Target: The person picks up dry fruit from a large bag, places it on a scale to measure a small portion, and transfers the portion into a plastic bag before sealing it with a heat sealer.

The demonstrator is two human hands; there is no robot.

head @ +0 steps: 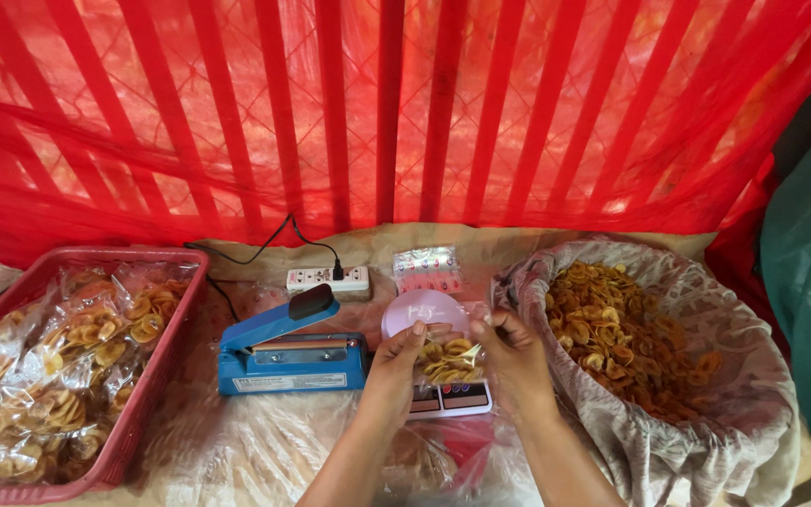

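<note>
My left hand (394,371) and my right hand (512,361) together hold a small clear bag of yellow chips (451,358) over a small pink-topped kitchen scale (424,310). Each hand pinches one side of the bag's top. The scale's front panel (452,397) shows below the bag. A blue heat sealer (288,352) with its black-handled arm raised stands just left of my left hand.
A red crate (157,376) of packed chip bags sits at the left. A cloth-lined basket (706,413) of loose chips is at the right. A white power strip (328,279), a stack of small bags (427,269) and red netting lie behind.
</note>
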